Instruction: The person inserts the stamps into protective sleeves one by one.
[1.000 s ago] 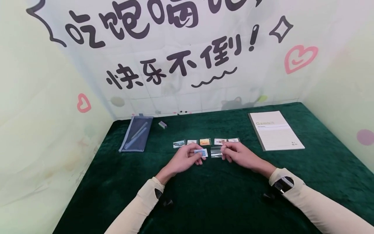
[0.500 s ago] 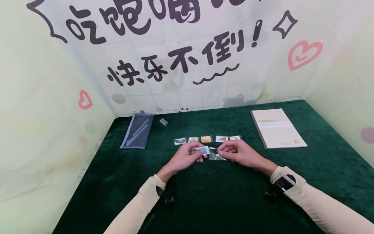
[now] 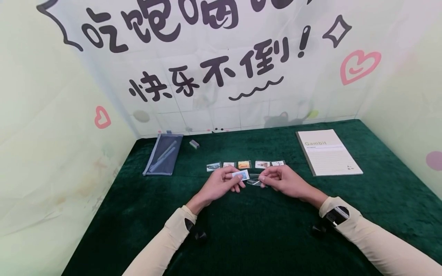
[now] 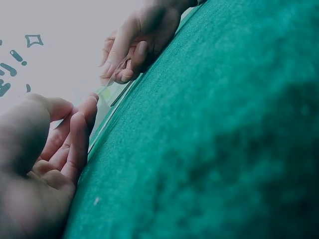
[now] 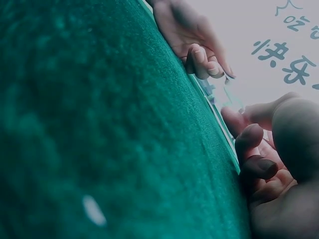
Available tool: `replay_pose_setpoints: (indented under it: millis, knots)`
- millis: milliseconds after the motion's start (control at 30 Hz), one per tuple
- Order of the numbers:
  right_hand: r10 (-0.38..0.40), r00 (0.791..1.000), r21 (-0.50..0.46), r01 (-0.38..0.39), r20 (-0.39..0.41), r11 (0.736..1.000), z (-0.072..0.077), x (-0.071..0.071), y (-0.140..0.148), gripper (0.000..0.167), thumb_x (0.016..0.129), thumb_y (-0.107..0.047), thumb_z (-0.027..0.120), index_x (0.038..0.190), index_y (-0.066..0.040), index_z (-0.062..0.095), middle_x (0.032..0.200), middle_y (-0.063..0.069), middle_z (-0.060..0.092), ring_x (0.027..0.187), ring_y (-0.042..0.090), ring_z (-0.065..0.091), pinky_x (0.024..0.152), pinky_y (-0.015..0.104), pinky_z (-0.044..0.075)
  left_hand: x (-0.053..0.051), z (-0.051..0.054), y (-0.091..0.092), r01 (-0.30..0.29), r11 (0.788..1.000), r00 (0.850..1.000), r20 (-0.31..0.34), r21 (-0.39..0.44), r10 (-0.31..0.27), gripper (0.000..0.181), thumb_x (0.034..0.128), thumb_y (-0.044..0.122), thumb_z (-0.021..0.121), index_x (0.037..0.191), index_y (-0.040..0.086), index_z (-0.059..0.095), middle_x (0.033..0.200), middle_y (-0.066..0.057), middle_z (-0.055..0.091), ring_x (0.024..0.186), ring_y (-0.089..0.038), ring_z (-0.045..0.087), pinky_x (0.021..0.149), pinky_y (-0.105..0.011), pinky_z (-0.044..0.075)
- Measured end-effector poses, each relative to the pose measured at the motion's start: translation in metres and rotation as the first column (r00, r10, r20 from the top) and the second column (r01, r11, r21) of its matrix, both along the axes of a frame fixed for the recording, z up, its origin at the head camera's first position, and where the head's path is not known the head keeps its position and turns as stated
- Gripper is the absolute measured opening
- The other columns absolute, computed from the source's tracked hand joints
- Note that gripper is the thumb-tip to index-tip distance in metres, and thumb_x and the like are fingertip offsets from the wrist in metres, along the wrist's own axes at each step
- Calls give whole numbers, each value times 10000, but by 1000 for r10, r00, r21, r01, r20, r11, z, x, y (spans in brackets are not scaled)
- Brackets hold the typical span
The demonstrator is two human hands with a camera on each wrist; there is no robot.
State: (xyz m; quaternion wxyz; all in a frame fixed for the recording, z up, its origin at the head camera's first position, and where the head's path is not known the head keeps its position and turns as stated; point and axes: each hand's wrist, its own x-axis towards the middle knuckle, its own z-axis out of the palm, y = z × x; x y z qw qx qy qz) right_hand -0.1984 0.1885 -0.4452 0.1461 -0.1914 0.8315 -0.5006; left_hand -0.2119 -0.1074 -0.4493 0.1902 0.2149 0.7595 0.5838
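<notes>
In the head view my left hand (image 3: 222, 184) pinches a small blue stamp (image 3: 241, 175) with a white border between thumb and fingers. To its right my right hand (image 3: 283, 181) pinches a clear plastic sleeve (image 3: 254, 183), whose mouth side faces the stamp. Stamp and sleeve are close together above the cloth; whether they touch I cannot tell. The left wrist view shows the transparent sleeve (image 4: 119, 67) between the right hand's fingertips. In the right wrist view the right hand's own fingers (image 5: 249, 134) hide most of the sleeve.
Behind the hands, several sleeved stamps lie in a row, among them an orange one (image 3: 243, 164). A blue mesh pencil pouch (image 3: 164, 155) with pens and an eraser (image 3: 194, 144) lie back left. A notepad (image 3: 329, 153) lies right on the green cloth (image 3: 255, 237).
The right hand has shifted its grip on the sleeve, which now appears tilted and narrower. The left hand's stamp has risen slightly and tilted. The head view has shifted a little.
</notes>
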Motion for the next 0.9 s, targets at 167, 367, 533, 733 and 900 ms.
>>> replay_pose_setpoints:
  millis: [167, 367, 533, 733, 900]
  knots:
    - [-14, 1000, 6, 14, 6, 1000, -1, 0, 1, 275, 1083, -406, 659, 1168, -162, 754, 992, 59, 789, 681, 196, 631, 630, 282, 523, -1, 0, 0, -1, 1000, 1000, 8, 0, 1, 310, 1093, 413, 646, 1241, 146, 702, 1043, -65, 827, 839, -170, 735, 778, -285, 599]
    - [-18, 1000, 7, 18, 15, 1000, 0, 0, 1, 292, 1075, -431, 664, 1160, -169, 759, 988, 68, 783, 685, 204, 624, 633, 282, 517, -2, -2, -1, -8, 1000, 1000, 7, 10, 8, 335, 1091, 456, 636, 1216, 154, 704, 1036, -57, 823, 850, -179, 722, 785, -289, 589]
    - [-15, 1000, -1, 15, 16, 1000, -1, -1, 0, 288, 1076, -428, 665, 1146, -168, 767, 982, 74, 781, 672, 194, 611, 623, 278, 510, -3, -4, -1, -16, 999, 1000, 1, 37, 16, 337, 1093, 450, 635, 1222, 145, 695, 1035, -64, 818, 849, -181, 721, 785, -287, 594]
    - [-12, 1000, -9, 12, 20, 1000, -1, 0, 0, 284, 1082, -429, 653, 1137, -176, 770, 978, 74, 780, 665, 190, 600, 623, 276, 504, -3, -4, -2, -23, 999, 1000, 7, 41, 23, 328, 1094, 437, 636, 1223, 141, 692, 1038, -72, 816, 858, -181, 723, 792, -288, 598]
    - [-4, 1000, -7, 4, 15, 1000, -2, 0, 0, 287, 1086, -431, 645, 1137, -178, 770, 975, 76, 780, 663, 192, 602, 625, 277, 504, -2, -2, -2, -27, 999, 1000, 1, 29, 27, 318, 1096, 433, 635, 1213, 143, 691, 1034, -71, 818, 860, -184, 728, 797, -289, 600]
